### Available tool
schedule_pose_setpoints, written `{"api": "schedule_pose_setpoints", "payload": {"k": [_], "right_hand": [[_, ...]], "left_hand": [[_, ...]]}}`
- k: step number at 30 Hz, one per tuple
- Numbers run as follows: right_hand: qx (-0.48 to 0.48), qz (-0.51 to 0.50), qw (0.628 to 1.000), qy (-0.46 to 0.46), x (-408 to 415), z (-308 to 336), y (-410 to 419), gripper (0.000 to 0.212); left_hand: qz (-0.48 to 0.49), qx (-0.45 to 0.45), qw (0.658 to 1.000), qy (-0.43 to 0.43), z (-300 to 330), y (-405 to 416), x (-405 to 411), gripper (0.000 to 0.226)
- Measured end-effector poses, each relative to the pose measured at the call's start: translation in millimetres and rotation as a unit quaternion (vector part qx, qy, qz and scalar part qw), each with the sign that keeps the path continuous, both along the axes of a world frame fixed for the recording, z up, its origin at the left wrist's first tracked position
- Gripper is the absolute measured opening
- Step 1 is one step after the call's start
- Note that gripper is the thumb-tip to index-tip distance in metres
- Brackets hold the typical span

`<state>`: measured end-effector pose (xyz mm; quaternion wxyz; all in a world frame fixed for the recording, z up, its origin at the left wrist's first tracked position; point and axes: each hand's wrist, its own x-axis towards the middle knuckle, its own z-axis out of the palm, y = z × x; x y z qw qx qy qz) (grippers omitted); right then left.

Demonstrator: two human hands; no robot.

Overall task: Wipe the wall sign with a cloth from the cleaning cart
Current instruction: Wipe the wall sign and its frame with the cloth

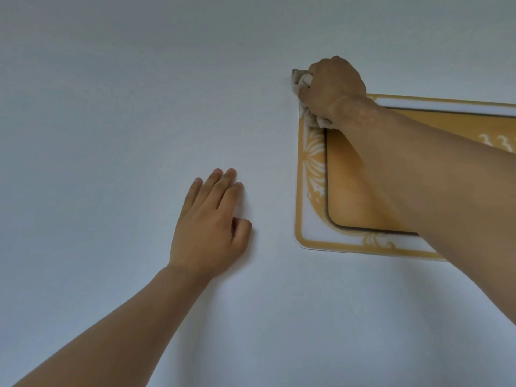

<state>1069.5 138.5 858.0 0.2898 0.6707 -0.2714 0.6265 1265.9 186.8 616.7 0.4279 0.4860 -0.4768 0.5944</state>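
Observation:
The wall sign (343, 185) is a gold and white plate with a floral border, mounted on the wall at the right; its right part runs out of view. My right hand (333, 85) is fisted around a bunched beige cloth (303, 79) and presses it against the sign's top left corner. My right forearm crosses the sign and hides much of its face. My left hand (209, 222) lies flat on the bare wall to the left of the sign, fingers together, holding nothing.
A plain white wall (125, 107) fills the rest of the view. White characters (499, 142) show on the sign near the right edge. The cleaning cart is not in view.

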Motion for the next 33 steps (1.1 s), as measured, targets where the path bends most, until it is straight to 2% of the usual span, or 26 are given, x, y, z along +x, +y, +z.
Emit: {"api": "schedule_pose_setpoints", "payload": {"k": [5,12,17,26,33], "right_hand": [[-0.007,0.018,0.999,0.042,1,-14,1,0.030],[-0.041,-0.039,0.997,0.046,11,-50,0,0.030],[-0.061,-0.036,0.995,0.076,0,-96,-9,0.025],[-0.060,-0.020,0.990,0.126,-12,-176,-10,0.029],[-0.059,-0.020,0.982,0.180,-22,-242,-9,0.016]], "left_hand": [[0.011,0.008,1.000,0.005,0,1,-1,0.058],[0.023,0.023,0.999,0.014,-9,5,-2,0.060],[0.031,0.040,0.998,0.023,-15,6,0,0.062],[0.058,0.089,0.992,0.062,-25,17,-5,0.068],[0.088,0.141,0.982,0.094,-37,23,-16,0.075]]}}
